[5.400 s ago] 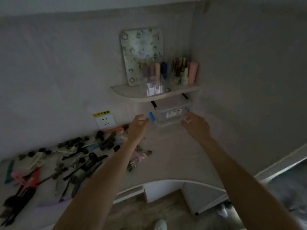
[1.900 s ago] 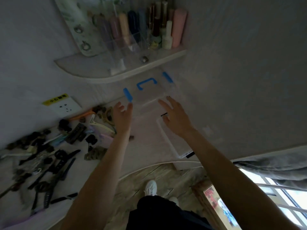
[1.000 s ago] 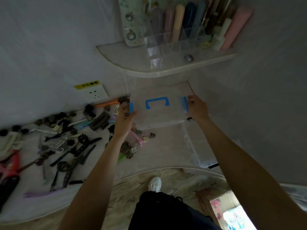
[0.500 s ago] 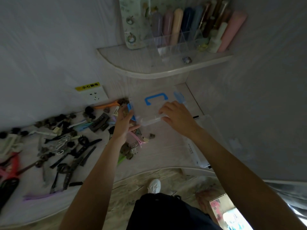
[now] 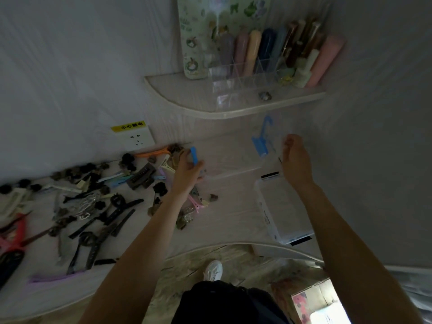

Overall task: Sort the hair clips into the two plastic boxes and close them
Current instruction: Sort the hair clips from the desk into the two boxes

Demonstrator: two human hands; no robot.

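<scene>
Sorting not yet begun, as judged here. The hair clips [image 5: 93,202] are being left in a loose scatter across the left and centre of the desk [image 5: 229,206], none seen in either box; long black ones are mostly lying diagonally, lower left to upper right.

At centre, the clear box with blue latches [image 5: 230,157] is being steadied by the left hand [image 5: 187,174], fingers curled on its left end by the latch. Its long axis is running left–right. Its lid [image 5: 268,139] is being lifted off, tilted up, by the right hand [image 5: 295,160], fingers curled at its edge.

At lower right, the second clear box [image 5: 284,211] is lying open-topped, long axis running near–far. Both closings are still outstanding.
</scene>
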